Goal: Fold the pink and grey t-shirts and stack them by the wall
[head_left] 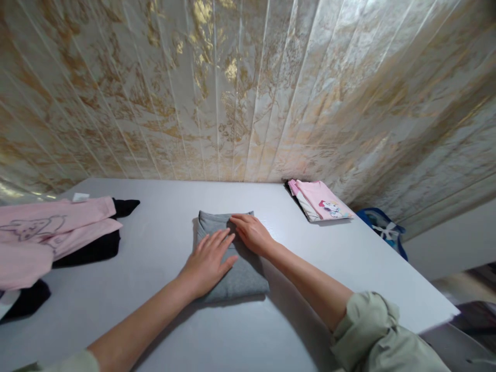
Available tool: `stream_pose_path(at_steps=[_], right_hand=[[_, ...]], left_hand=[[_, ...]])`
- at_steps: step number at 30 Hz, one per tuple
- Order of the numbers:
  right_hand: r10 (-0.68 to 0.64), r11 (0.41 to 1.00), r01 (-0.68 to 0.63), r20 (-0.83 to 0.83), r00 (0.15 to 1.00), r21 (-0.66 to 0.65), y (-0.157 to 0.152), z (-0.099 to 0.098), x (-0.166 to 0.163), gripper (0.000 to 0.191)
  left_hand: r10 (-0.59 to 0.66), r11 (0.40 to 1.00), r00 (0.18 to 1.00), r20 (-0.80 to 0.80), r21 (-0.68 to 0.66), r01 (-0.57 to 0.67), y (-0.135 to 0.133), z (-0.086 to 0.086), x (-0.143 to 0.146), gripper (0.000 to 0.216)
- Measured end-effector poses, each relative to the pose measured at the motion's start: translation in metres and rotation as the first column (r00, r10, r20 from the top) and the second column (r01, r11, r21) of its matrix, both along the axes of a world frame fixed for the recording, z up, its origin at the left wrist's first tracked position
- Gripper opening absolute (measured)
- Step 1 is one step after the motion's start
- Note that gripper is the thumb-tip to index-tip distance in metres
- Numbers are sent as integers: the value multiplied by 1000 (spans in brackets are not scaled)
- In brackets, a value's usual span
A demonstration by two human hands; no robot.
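Observation:
A grey garment (244, 276), folded into a rough rectangle, lies flat on the white table in front of me. My left hand (209, 263) rests on its left and middle part, palm down with the fingers spread. On the upper right part of the same cloth lies my right hand (251, 232), its fingers stretched out flat. Both hands press on the surface and neither grips it. Parts of the garment under the palms are hidden, and I cannot tell what kind of garment it is.
Pink and black clothes (77, 227) lie loosely at the table's left. A folded stack with a pink printed garment (323, 199) sits near the back right edge. Beyond that edge is a blue-rimmed bag (382, 225). A gold-patterned curtain (232, 103) hangs behind the white table (163, 320).

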State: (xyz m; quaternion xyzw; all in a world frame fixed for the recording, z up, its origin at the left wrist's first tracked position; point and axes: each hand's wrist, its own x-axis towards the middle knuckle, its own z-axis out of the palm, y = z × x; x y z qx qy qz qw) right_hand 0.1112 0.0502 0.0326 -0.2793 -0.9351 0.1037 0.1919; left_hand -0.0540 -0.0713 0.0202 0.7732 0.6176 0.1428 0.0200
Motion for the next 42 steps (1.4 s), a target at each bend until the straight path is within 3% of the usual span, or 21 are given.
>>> stream_pose_path(at_steps=[5,8,11,15,17,19,21,23,28,34,37,39,42], right_hand=[[-46,999,46,2,999,-28,-46,19,39,42],[3,995,8,117,993,-95,-81,11,58,53],[18,992,9,209,978,-127,-100,-5,65,62],[-9,993,36,239,971,-111,-100,-15,63,61],[-4,994,31,242,970,-108,-97,-13,62,58],[-3,993,31,236,972,-114,-95,-6,60,56],[-3,992,30,209,978,-125,-91,5,55,51],[7,990,13,142,990,-138,-84,18,46,42],[-29,986,19,-53,998,-165,-52,38,1,34],[-123,955,69,-176,977,-287,4,14,-67,49],[-116,890,-29,-288,951,-455,23,0,-85,57],[-82,833,-128,-349,933,-538,30,-4,-88,52],[-33,818,-205,-400,916,-537,34,-7,-86,38]], left_hand=[[198,978,979,37,63,-200,-23,-2,-31,63],[294,954,955,38,45,-295,-42,-21,-33,65],[307,949,949,68,54,-311,-55,-34,-24,62],[315,946,892,325,-34,-321,-49,-25,-24,61],[352,934,766,538,-143,-329,-34,-13,-33,61],[431,900,543,721,-297,-319,-15,-2,-45,56],[510,857,332,794,-436,-274,6,5,-56,46],[537,841,254,805,-484,-244,26,7,-63,32],[489,864,255,834,-424,-272,53,1,-64,27],[297,919,365,883,-160,-361,52,-5,-51,23],[212,936,438,873,-54,-347,51,-7,-45,23],[185,939,469,863,-14,-343,52,-9,-43,23],[176,939,483,858,0,-343,54,-11,-41,27]])
